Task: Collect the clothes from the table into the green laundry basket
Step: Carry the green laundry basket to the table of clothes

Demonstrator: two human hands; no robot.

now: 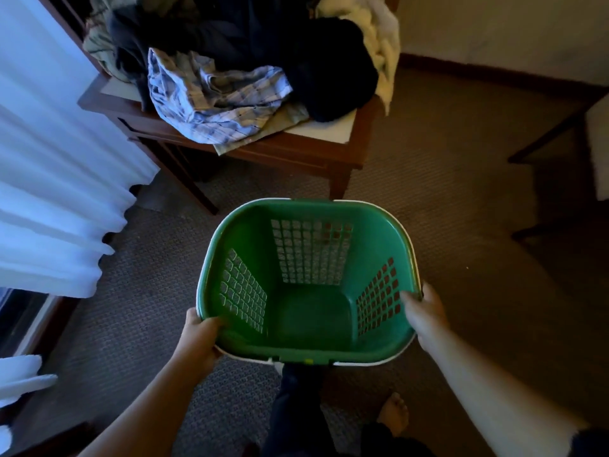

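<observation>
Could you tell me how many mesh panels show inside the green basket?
3, in the green basket: left wall, far wall, right wall; a fourth on the near side may be hidden.

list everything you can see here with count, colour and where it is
table: 1, dark brown wood, pale top, upper centre
checked shirt: 1, blue and white, table front
dark clothes: count unclear, black or navy, piled behind the shirt
cream fabric: 1, cream, table's far right
beige cloth: 1, beige, table's far left
green laundry basket: 1, green, white rim, held in front of the table
curtain: 1, white, left
carpet: 1, brown, floor
left hand: 1, grips the basket's near left rim
right hand: 1, grips the basket's right rim
bare foot: 1, on the carpet, bottom
</observation>
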